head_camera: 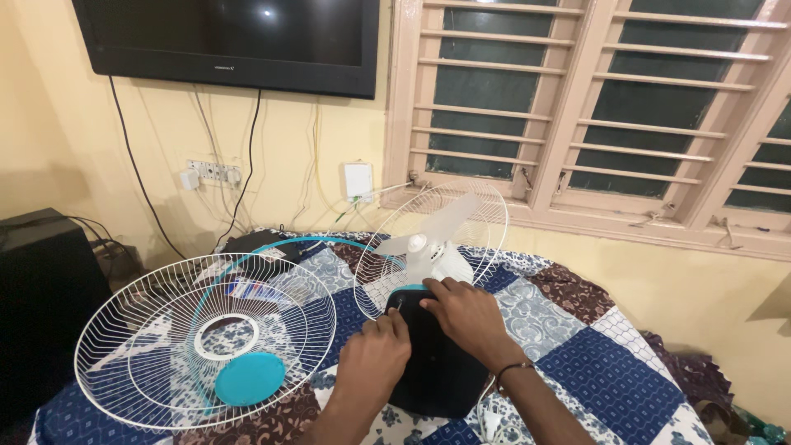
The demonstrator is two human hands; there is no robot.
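Nearest to you, both your hands rest on the black fan base (437, 363), which lies on the patchwork bed cover (610, 371) with its long axis running away from you toward the window. Your left hand (372, 356) is curled at the base's upper left edge, fingers pinched as if on something small, though what they grip is hidden. Your right hand (468, 317) lies spread over the top of the base, pressing it rather than grasping, and is the farther forward of the two. Just beyond the fingers stand the white blades (437, 235) inside the rear fan guard (486, 222). To your left lies the detached front guard (206, 342) with its teal centre cap (249, 377). Beyond are the window shutters (593, 99).
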